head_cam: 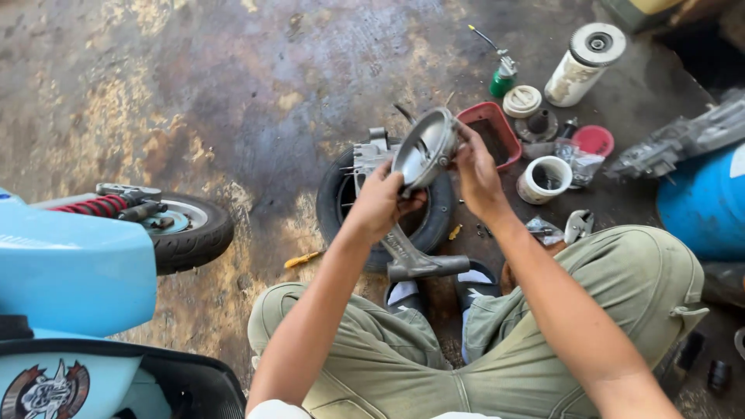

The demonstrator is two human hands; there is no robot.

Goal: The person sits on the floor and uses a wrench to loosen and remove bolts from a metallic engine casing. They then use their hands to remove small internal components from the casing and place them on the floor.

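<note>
Both hands (380, 203) (475, 174), round metal cover (423, 149) between

Engine part on a tyre, parts spread to the right

The round cover (424, 147) is held above the tyre (386, 203), which lies on the floor (233, 85) before the crossed legs. A tray (490, 133), cups and a canister (583, 64) lie right of it; a scooter wheel (186, 230) stands left, a barrel (706, 203) far right.

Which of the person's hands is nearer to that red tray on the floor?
The right. The right hand grips the round metal cover's edge just beside the red tray, nearly touching its left side. The left hand holds the cover's lower left edge, farther away.
</note>
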